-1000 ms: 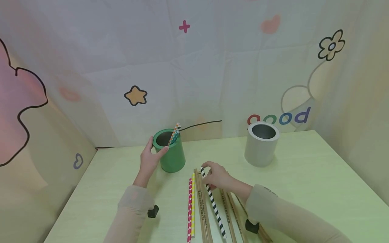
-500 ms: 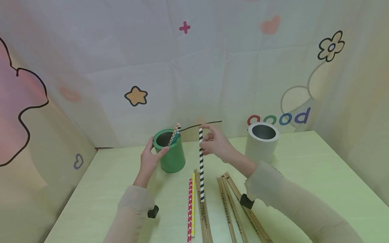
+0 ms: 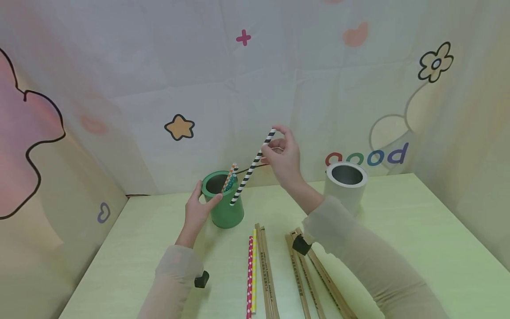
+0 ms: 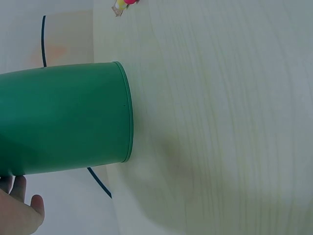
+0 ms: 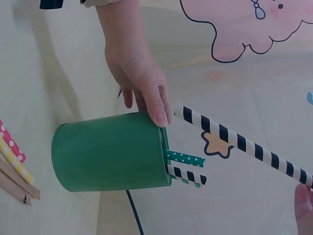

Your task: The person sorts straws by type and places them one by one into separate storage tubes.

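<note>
My left hand (image 3: 197, 208) grips the green cup (image 3: 228, 212) near its rim, thumb in front and fingers round the left side. Several patterned straws (image 3: 229, 178) stand inside, an orange one, a teal dotted one and a black-and-white one among them. Raised above the table, my right hand (image 3: 287, 161) pinches a black-and-white striped paper straw (image 3: 251, 170) close to its top. That straw slants down to the left, its low end overlapping the cup in the head view. In the right wrist view, the straw's end (image 5: 183, 112) hangs just outside the rim, apart from it.
A pink dotted straw (image 3: 249, 274) and a yellow one (image 3: 254, 274) lie side by side on the table. Beside them are brown paper-wrapped sticks (image 3: 264, 266), with another brown bundle (image 3: 300, 279) further right. The white cup (image 3: 344, 195) stands at the back right.
My right hand has lifted the striped straw off the table, up and toward the green cup, and tilted it. The left hand has stayed on the cup.
</note>
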The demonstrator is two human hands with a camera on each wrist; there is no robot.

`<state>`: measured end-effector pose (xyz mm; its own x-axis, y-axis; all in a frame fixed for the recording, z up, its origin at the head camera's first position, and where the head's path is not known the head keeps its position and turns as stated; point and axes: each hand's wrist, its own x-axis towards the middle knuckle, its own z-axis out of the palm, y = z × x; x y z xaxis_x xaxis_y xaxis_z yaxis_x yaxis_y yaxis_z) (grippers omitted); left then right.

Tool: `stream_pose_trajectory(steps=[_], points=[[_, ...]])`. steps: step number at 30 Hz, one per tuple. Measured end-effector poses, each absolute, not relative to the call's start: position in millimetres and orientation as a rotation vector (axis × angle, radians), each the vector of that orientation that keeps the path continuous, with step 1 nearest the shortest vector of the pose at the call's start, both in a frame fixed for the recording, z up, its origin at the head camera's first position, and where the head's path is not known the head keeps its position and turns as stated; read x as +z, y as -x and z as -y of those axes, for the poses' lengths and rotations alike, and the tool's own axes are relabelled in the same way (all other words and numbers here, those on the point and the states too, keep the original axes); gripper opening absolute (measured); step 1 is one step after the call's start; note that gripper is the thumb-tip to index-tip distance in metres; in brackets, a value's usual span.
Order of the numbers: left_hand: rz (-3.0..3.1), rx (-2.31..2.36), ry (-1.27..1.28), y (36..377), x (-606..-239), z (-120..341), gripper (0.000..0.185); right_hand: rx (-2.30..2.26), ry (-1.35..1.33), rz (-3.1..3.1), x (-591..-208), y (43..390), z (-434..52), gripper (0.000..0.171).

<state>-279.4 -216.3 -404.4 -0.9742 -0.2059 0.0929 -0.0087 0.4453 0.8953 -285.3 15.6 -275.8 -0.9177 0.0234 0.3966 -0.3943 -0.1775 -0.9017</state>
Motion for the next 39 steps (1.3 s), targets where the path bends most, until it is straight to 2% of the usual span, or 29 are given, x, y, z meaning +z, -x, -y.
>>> stream_pose_trajectory(steps=[8,23,32,39], points=[[2.488,-1.554,-0.168,277.8,-403.8,216.3,0.09,2.086,-0.328,1.688,-282.3,294.4,3.2,0.044],[2.479,-1.563,-0.171,277.9,-404.1,216.0,0.088,1.813,-0.3,1.882,-319.7,302.1,23.7,0.036],[2.485,-1.562,-0.178,278.5,-406.3,215.9,0.088,1.933,-0.265,1.952,-343.6,301.2,33.4,0.023],[2.48,-1.578,-0.152,277.3,-404.8,216.5,0.088,2.028,-0.244,2.004,-355.1,299.5,33.3,0.026]])
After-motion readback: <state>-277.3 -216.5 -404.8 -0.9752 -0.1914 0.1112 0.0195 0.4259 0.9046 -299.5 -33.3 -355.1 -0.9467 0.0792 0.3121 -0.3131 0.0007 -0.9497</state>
